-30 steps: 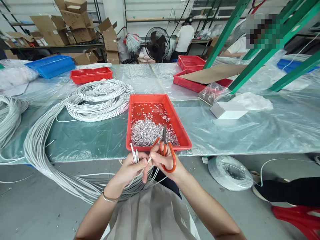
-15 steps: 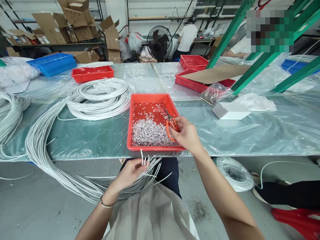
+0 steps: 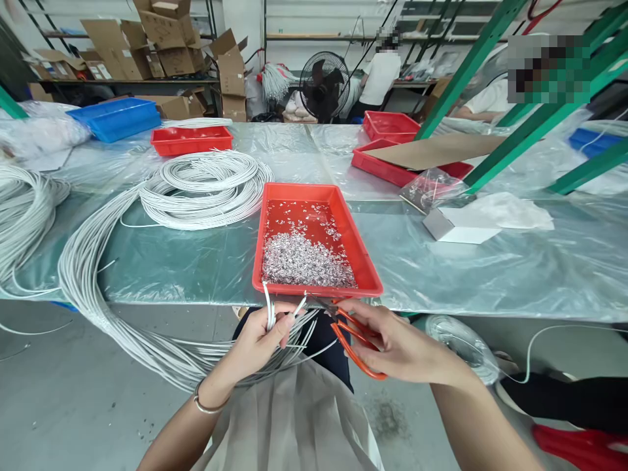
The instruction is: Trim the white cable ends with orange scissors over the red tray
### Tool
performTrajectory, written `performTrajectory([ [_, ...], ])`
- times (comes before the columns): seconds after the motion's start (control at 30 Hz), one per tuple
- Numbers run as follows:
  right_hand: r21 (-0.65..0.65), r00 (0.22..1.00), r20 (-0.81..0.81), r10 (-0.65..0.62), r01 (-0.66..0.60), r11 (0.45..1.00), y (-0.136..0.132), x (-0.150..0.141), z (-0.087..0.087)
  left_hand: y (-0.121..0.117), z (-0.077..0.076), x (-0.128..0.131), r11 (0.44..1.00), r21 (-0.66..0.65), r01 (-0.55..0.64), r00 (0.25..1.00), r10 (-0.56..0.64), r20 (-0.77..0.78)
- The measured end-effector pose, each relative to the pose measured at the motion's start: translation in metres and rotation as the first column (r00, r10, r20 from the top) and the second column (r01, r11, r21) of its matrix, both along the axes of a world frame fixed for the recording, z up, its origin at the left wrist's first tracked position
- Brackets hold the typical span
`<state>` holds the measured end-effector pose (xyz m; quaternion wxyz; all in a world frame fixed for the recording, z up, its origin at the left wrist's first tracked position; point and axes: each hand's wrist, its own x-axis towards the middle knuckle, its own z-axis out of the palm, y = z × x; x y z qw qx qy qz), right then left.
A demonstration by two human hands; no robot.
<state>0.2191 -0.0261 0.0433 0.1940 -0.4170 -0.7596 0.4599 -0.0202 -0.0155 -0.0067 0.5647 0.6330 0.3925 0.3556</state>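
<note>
My left hand (image 3: 258,339) is closed on a bunch of thin white cable ends (image 3: 269,313) just below the table's front edge. The cables run down and left in a long bundle (image 3: 98,294) that hangs off the table. My right hand (image 3: 397,343) grips orange-handled scissors (image 3: 350,333), blades pointing left toward the cable tips. Directly ahead on the table is a red tray (image 3: 360,252) holding a heap of small silver clippings (image 3: 301,258).
A coil of white cable (image 3: 206,186) lies left of the tray. More red trays (image 3: 191,139), a blue bin (image 3: 115,118), a white box (image 3: 458,226) and green frame posts (image 3: 471,62) stand further back. Another coil (image 3: 461,347) lies on the floor. People work beyond the table.
My right hand has come back from over the red tray to the table's edge with the scissors, beside my left hand. My left hand has gathered the cable ends upward.
</note>
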Motion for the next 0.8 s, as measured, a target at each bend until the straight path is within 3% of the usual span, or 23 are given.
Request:
performTrajectory([
  [0.13,-0.006,0.996,0.082,0.037,-0.037,0.999,-0.001,0.002,0.003,-0.002,0.003,0.002,0.999,0.046,0.002,0.998,0.001,-0.055],
  [0.5,0.031,0.998,0.049,0.032,-0.034,0.999,-0.001,-0.002,0.003,0.001,0.005,0.003,0.998,0.069,0.006,0.998,-0.002,-0.066],
  [0.6,0.097,0.997,0.075,0.019,-0.026,0.995,-0.001,-0.003,0.001,0.000,0.004,0.004,0.997,0.072,-0.011,0.997,0.016,-0.070],
  [0.8,0.249,0.990,0.140,0.012,-0.047,0.967,-0.003,-0.004,0.001,0.000,0.004,0.011,0.965,0.076,-0.251,0.968,0.249,0.033],
])
